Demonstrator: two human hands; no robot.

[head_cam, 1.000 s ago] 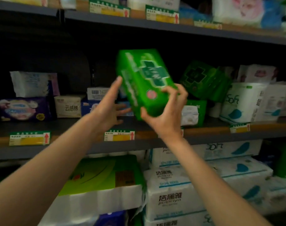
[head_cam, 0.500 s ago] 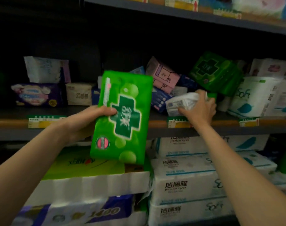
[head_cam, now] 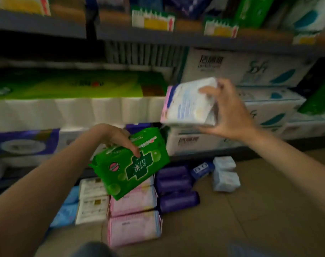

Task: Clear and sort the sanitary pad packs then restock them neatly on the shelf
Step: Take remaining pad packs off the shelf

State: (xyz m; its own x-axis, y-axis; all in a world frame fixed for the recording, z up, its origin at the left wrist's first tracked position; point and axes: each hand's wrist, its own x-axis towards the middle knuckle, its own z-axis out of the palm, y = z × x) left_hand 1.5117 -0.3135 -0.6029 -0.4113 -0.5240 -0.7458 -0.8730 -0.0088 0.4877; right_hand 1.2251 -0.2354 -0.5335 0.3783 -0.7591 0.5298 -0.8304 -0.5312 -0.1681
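Low in the view, the left hand point(head_cam: 114, 139) grips a green pack point(head_cam: 131, 165) from above, fingers curled over its upper edge and one fingertip pressed on the printed face near the dark green cross. The pack is tilted, its long axis running from lower left to upper right, its face turned up toward the camera. It hangs in the air just above the piles on the floor point(head_cam: 260, 210), overlapping the pink packs point(head_cam: 133, 216) in the view; whether it touches them cannot be told. Higher and to the right, the right hand point(head_cam: 227, 112) holds a white pack point(head_cam: 187, 104) with a pink left edge, thumb beneath it and fingers spread across its right end and top. That pack lies roughly level, long axis left to right, in front of the stacked white tissue bales point(head_cam: 222, 71) on the lower shelves. On the floor the sorted packs sit in short rows: pale blue packs point(head_cam: 67, 208) at the left, cream packs point(head_cam: 92, 201) beside them, the pink ones stacked toward the camera, purple packs point(head_cam: 176, 188) to their right, then a dark blue pack point(head_cam: 202, 168) and light blue packs point(head_cam: 225, 174) farthest right. The whole frame is blurred, so print on the packs is hard to read.
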